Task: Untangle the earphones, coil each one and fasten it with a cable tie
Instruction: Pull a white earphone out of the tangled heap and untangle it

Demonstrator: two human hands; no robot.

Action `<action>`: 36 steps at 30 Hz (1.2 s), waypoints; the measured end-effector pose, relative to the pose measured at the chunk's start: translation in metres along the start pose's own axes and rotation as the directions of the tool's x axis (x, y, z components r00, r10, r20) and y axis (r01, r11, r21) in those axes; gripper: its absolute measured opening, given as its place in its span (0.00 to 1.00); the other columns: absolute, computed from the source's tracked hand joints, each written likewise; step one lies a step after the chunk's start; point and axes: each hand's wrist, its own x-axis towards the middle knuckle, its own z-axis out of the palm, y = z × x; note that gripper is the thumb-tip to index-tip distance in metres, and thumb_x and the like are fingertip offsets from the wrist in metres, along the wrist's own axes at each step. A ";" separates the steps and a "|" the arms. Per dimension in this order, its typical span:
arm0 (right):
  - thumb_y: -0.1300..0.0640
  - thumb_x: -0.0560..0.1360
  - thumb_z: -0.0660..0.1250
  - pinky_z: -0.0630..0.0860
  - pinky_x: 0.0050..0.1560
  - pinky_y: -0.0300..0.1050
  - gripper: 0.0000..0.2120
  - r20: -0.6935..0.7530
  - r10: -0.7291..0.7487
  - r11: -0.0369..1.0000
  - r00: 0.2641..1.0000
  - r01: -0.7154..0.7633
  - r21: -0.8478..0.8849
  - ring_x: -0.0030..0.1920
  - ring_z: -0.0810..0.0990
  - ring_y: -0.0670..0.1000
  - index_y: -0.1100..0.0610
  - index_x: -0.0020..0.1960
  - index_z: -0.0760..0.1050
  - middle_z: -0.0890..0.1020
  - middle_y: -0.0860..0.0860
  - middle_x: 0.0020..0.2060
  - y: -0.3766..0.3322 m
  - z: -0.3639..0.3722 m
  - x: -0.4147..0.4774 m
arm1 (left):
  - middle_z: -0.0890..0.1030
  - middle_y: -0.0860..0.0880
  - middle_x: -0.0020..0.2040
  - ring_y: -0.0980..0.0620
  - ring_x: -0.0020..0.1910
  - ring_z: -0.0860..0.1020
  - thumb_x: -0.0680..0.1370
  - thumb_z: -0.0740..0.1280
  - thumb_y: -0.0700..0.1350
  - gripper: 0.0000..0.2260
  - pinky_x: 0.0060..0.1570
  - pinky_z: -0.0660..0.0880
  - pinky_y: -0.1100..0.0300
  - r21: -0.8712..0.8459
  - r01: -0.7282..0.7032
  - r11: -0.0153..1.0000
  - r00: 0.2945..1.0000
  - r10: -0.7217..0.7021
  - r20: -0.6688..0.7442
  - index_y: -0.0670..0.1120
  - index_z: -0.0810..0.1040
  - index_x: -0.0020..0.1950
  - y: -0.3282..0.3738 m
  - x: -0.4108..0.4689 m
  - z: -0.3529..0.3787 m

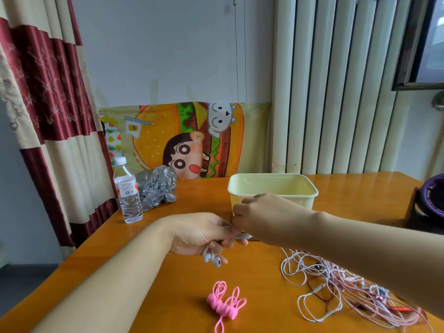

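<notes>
Earphones in white, one pair of them, sit in the left hand point(199, 233): its fingers are curled round the gathered cable, and the two earbuds point(212, 258) hang out below the palm, just above the tabletop point(173, 280). A short bit of the white cable point(243, 236) shows past the left fingertips. The right hand point(260, 216) reaches across from the right and meets it there, fingers bent inward. Its back faces the camera, so I cannot tell whether it pinches the cable or only touches it.

Under the right forearm, on the near right of the tabletop, lies a loose tangle of earphones point(336, 292) in white, pink and dark red wire. Near the front edge, apart from the tangle, lies a bunch of pink cable ties point(224, 306).

Just behind the right hand stands an open cream plastic box point(272, 187). At the far left of the tabletop a clear water bottle point(128, 193) stands upright, with a crumpled plastic bag point(157, 186) beside it. A cartoon cloth point(182, 140) hangs on the wall behind, and a red and cream curtain point(45, 111) hangs to the left.
</notes>
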 end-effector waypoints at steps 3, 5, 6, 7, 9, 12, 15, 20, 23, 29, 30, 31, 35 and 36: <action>0.60 0.79 0.60 0.80 0.45 0.52 0.08 -0.035 0.014 1.000 0.999 -0.013 0.023 0.42 0.79 0.56 0.60 0.52 0.77 0.80 0.55 0.42 0.006 0.005 -0.002 | 0.69 0.54 0.34 0.59 0.27 0.64 0.75 0.62 0.54 0.19 0.56 0.76 0.55 -0.138 -0.042 0.989 0.998 0.048 0.037 0.42 0.77 0.58 -0.010 0.002 -0.002; 0.61 0.75 0.66 0.80 0.36 0.51 0.03 -0.092 0.016 1.000 0.996 -0.014 0.015 0.35 0.79 0.56 0.60 0.46 0.77 0.80 0.54 0.35 0.011 0.008 -0.004 | 0.70 0.54 0.35 0.59 0.27 0.65 0.75 0.64 0.55 0.20 0.54 0.76 0.56 -0.267 -0.084 0.960 0.994 0.099 0.042 0.43 0.78 0.59 -0.014 0.003 -0.004; 0.62 0.72 0.69 0.80 0.31 0.50 0.01 -0.143 0.019 1.000 0.990 -0.015 0.027 0.30 0.78 0.55 0.60 0.43 0.77 0.79 0.54 0.32 0.012 0.009 -0.006 | 0.71 0.54 0.35 0.59 0.27 0.65 0.75 0.63 0.54 0.19 0.54 0.76 0.56 -0.317 -0.101 0.943 0.992 0.119 0.039 0.43 0.79 0.58 -0.016 0.004 -0.004; 0.63 0.70 0.71 0.79 0.28 0.48 0.03 -0.196 0.022 0.999 0.980 -0.013 0.044 0.28 0.76 0.54 0.60 0.40 0.77 0.78 0.53 0.29 0.013 0.010 -0.007 | 0.71 0.53 0.35 0.59 0.28 0.65 0.76 0.62 0.54 0.18 0.54 0.76 0.56 -0.355 -0.116 0.928 0.990 0.137 0.035 0.44 0.79 0.56 -0.017 0.004 -0.004; 0.62 0.72 0.66 0.78 0.28 0.46 0.05 -0.261 0.008 0.999 0.965 0.001 0.036 0.27 0.76 0.53 0.59 0.39 0.79 0.78 0.52 0.28 0.014 0.012 -0.010 | 0.71 0.52 0.35 0.59 0.28 0.66 0.78 0.59 0.53 0.16 0.53 0.76 0.55 -0.429 -0.138 0.893 0.985 0.168 0.033 0.45 0.82 0.51 -0.018 0.003 -0.003; 0.57 0.75 0.52 0.78 0.33 0.43 0.18 -0.300 -0.006 1.000 0.954 0.007 0.002 0.31 0.77 0.51 0.57 0.46 0.81 0.79 0.50 0.32 0.015 0.015 -0.014 | 0.71 0.51 0.35 0.58 0.28 0.66 0.79 0.58 0.48 0.15 0.53 0.76 0.55 -0.478 -0.169 0.862 0.984 0.177 -0.030 0.44 0.83 0.49 -0.017 0.006 0.001; 0.58 0.75 0.59 0.78 0.36 0.44 0.14 -0.285 0.016 0.998 0.959 0.002 0.061 0.35 0.79 0.52 0.58 0.54 0.81 0.81 0.52 0.37 0.016 0.022 -0.021 | 0.71 0.51 0.35 0.58 0.27 0.65 0.79 0.59 0.44 0.10 0.53 0.75 0.54 -0.375 -0.213 0.902 0.975 0.169 -0.147 0.41 0.77 0.51 -0.015 0.011 0.009; 0.49 0.80 0.56 0.74 0.44 0.40 0.20 -0.133 0.336 0.772 0.932 -0.192 0.606 0.46 0.78 0.49 0.53 0.70 0.70 0.78 0.50 0.49 0.006 0.030 -0.032 | 0.71 0.51 0.34 0.58 0.27 0.64 0.82 0.56 0.43 0.10 0.52 0.74 0.56 -0.248 -0.284 0.926 0.940 0.217 -0.265 0.40 0.74 0.51 -0.016 0.017 0.019; 0.47 0.77 0.60 0.72 0.47 0.32 0.24 -0.061 0.412 0.641 0.909 -0.242 0.729 0.48 0.76 0.44 0.51 0.72 0.66 0.77 0.48 0.53 -0.005 0.030 -0.040 | 0.71 0.51 0.34 0.59 0.27 0.64 0.80 0.58 0.45 0.11 0.50 0.74 0.57 -0.287 -0.331 0.899 0.926 0.252 -0.281 0.37 0.72 0.53 -0.020 0.022 0.025; 0.58 0.77 0.65 0.76 0.39 0.32 0.14 -0.007 0.502 0.440 0.865 -0.249 0.863 0.36 0.80 0.44 0.55 0.62 0.78 0.82 0.52 0.42 -0.002 0.026 -0.049 | 0.72 0.52 0.34 0.59 0.27 0.65 0.78 0.60 0.47 0.15 0.55 0.67 0.51 -0.350 -0.322 0.880 0.938 0.246 -0.243 0.36 0.72 0.57 -0.021 0.032 0.037; 0.59 0.77 0.64 0.78 0.39 0.34 0.13 0.042 0.492 0.388 0.870 -0.262 0.883 0.35 0.81 0.44 0.55 0.60 0.78 0.84 0.55 0.42 0.002 0.023 -0.051 | 0.71 0.52 0.35 0.59 0.27 0.65 0.78 0.60 0.47 0.14 0.57 0.69 0.51 -0.326 -0.315 0.891 0.941 0.248 -0.230 0.37 0.72 0.56 -0.020 0.033 0.040; 0.59 0.78 0.63 0.78 0.40 0.35 0.12 0.087 0.478 0.354 0.874 -0.282 0.892 0.36 0.81 0.45 0.55 0.59 0.79 0.84 0.56 0.42 0.007 0.020 -0.053 | 0.70 0.52 0.35 0.59 0.28 0.65 0.79 0.59 0.47 0.13 0.57 0.71 0.50 -0.269 -0.308 0.913 0.941 0.250 -0.229 0.38 0.73 0.55 -0.018 0.032 0.042; 0.58 0.77 0.64 0.78 0.41 0.35 0.12 0.239 0.424 0.306 0.874 -0.387 0.870 0.38 0.82 0.46 0.53 0.59 0.79 0.85 0.53 0.42 0.022 0.016 -0.062 | 0.67 0.53 0.29 0.55 0.30 0.66 0.82 0.56 0.51 0.15 0.41 0.71 0.56 0.302 -0.176 0.937 0.904 0.275 -0.326 0.46 0.71 0.37 -0.006 0.033 0.055; 0.58 0.77 0.64 0.78 0.41 0.36 0.12 0.259 0.413 0.326 0.873 -0.407 0.853 0.38 0.82 0.46 0.53 0.59 0.79 0.85 0.53 0.43 0.024 0.016 -0.064 | 0.67 0.52 0.29 0.55 0.30 0.66 0.82 0.56 0.52 0.17 0.36 0.69 0.59 0.430 -0.136 0.892 0.887 0.303 -0.347 0.47 0.70 0.36 -0.004 0.035 0.058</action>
